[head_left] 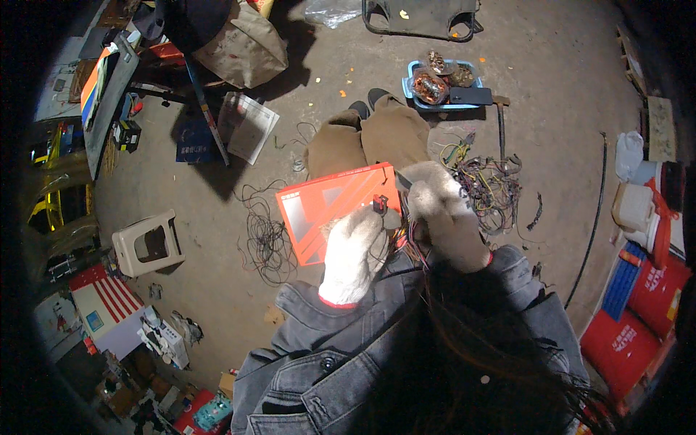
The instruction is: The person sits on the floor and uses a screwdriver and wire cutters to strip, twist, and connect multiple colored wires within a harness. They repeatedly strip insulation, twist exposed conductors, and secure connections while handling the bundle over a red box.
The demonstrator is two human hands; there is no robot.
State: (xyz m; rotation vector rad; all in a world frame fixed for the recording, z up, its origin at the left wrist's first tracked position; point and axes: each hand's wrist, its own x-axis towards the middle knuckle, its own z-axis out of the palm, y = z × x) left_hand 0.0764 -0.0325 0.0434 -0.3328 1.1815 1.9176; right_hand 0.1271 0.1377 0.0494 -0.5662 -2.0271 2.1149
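Both my hands wear pale work gloves with red cuffs and meet over my lap. My left hand [354, 254] is closed, with a small red-and-black connector [380, 204] showing at its fingertips. My right hand [448, 221] is bent inward, its fingers closed round a bundle of thin coloured wires [412, 245] that runs down between the hands. Shadow and the glove hide part of that grip. Beneath my left hand an orange box [308, 225] with pale grey shapes lies tilted across my thighs.
A tangle of coloured wires [489, 188] lies right of my legs beside a hammer [502, 119]. Black wire [267, 235] is heaped on the left. Ahead sits a blue basket [410, 93] with bags and a phone [470, 96]. A beige stool [172, 243] stands left, red containers [616, 348] right.
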